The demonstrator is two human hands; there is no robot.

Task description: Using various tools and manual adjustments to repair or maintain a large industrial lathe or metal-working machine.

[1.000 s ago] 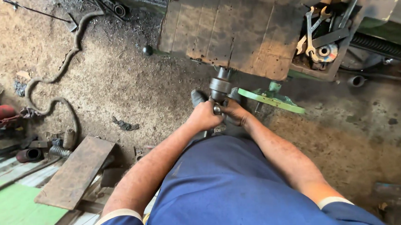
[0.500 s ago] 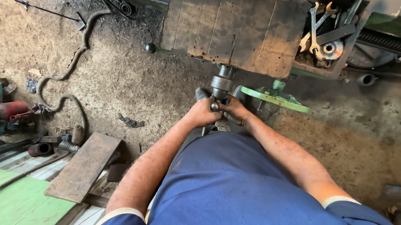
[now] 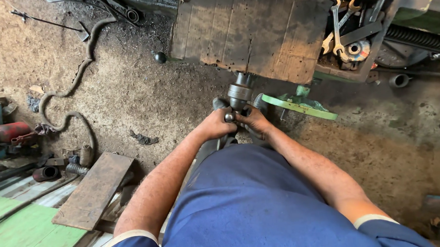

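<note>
Hands were both busy, left hand (image 3: 214,125) and right hand (image 3: 253,121) clamped around a greasy steel shaft (image 3: 239,94) low by the dirt floor (image 3: 141,87), which looked heavy, rigid and slippery, best gripped at its narrow end.

We see dirt floor (image 3: 141,87) strewn with debris. Grey hose (image 3: 71,104) snakes across it at left. Small black ball (image 3: 160,57) near dark corrugated sheet (image 3: 255,30). Tray of spanners (image 3: 349,34) sits upper right. We note green disc (image 3: 300,107) just beside sheet's lower edge. Rusty flat plate (image 3: 94,189) lies lower left, overlapping green panel (image 3: 18,237). Red cylinder (image 3: 4,133) at far left.
</note>
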